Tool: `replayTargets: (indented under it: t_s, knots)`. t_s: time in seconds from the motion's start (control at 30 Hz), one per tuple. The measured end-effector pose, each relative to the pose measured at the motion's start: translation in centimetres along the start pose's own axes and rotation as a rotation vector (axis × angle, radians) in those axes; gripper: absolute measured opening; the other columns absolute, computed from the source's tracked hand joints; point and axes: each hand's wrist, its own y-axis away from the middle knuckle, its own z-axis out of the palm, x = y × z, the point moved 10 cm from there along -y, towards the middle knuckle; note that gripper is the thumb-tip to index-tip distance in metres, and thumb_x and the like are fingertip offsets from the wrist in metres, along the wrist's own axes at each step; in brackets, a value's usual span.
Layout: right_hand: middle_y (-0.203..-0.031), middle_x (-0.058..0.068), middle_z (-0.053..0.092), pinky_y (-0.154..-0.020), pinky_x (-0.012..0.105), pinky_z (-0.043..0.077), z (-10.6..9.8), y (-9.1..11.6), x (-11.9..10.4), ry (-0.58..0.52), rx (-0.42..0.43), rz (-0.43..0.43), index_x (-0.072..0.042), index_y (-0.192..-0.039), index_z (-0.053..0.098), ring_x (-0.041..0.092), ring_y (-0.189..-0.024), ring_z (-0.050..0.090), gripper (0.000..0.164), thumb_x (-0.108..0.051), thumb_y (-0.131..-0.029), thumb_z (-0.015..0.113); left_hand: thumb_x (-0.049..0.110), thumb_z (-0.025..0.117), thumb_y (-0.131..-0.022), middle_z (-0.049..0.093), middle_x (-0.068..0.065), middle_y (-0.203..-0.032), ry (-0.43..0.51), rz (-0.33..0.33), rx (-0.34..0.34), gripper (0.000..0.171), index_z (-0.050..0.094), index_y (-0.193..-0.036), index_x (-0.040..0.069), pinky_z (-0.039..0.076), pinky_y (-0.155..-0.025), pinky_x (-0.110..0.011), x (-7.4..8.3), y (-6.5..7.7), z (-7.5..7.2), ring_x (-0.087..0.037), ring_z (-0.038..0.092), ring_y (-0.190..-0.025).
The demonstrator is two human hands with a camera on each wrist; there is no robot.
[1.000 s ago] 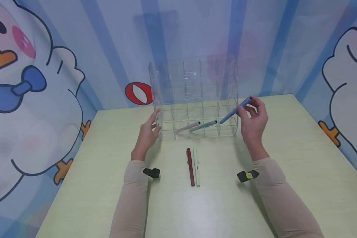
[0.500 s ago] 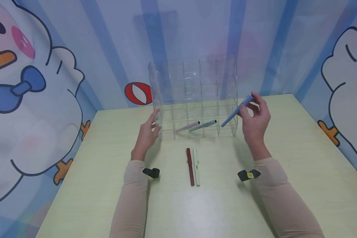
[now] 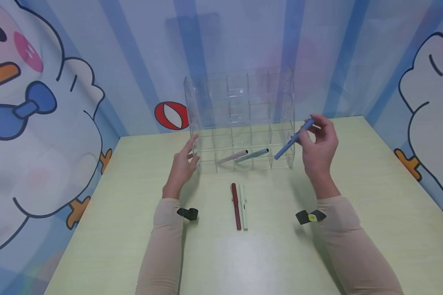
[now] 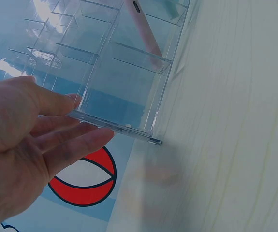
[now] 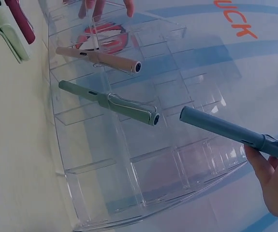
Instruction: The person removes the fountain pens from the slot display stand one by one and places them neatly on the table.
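A clear acrylic stepped organizer (image 3: pixel 222 138) stands at the back of the table. My left hand (image 3: pixel 181 166) holds its left side wall, thumb inside and fingers outside, as the left wrist view shows. My right hand (image 3: pixel 320 151) pinches a blue fountain pen (image 3: pixel 294 139) near its upper end. The pen slants down to the left, over the front right compartment, apart from the organizer's floor in the right wrist view. A pink pen (image 3: pixel 233 157) and a blue-green pen (image 3: pixel 252 155) lean in neighbouring front-row compartments, clips visible in the right wrist view.
In front of the organizer, a dark red pen (image 3: pixel 236 207) and a pale green pen (image 3: pixel 243 207) lie side by side on the pale table (image 3: pixel 221 262). A printed backdrop (image 3: pixel 140 49) rises close behind and at both sides. Each wrist carries a small black camera (image 3: pixel 188 214).
My right hand has shifted slightly right, and the blue pen's lower end has dropped a little toward the front. The left hand stays on the organizer.
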Motion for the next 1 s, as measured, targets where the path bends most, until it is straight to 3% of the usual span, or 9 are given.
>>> replayTargets:
  t_s: [0.23,0.6,1.0]
  knots:
    - [-0.112,0.017,0.055,-0.070,0.036,0.061,1.0,0.0,-0.7,-0.087,-0.077,0.013,-0.004,-0.118,0.064,0.025,-0.091,0.058,0.043,0.021,-0.085,0.052,-0.002,0.062,-0.097,0.032,-0.005,-0.161,0.000,0.007,0.001,0.078,0.028,-0.159,0.030,0.054,-0.094,-0.045,0.1,0.1,0.0,-0.037,0.056,-0.126]
    - [-0.112,0.019,0.054,-0.073,0.037,0.060,2.3,0.6,-1.5,-0.087,-0.202,0.107,-0.002,-0.122,0.062,0.022,-0.081,0.065,0.037,0.015,-0.089,0.056,-0.002,0.062,-0.097,0.031,-0.004,-0.162,-0.007,0.015,0.002,0.078,0.028,-0.159,0.031,0.054,-0.094,-0.045,0.0,0.0,0.0,-0.038,0.056,-0.126]
    - [-0.116,0.015,0.057,-0.074,0.036,0.060,3.6,1.3,-1.7,-0.044,-0.356,0.252,-0.005,-0.124,0.064,0.020,-0.091,0.067,0.034,0.009,-0.093,0.062,-0.002,0.062,-0.097,0.033,-0.005,-0.161,0.002,0.005,0.003,0.078,0.028,-0.159,0.031,0.055,-0.092,-0.044,0.0,0.0,0.0,-0.037,0.056,-0.126]
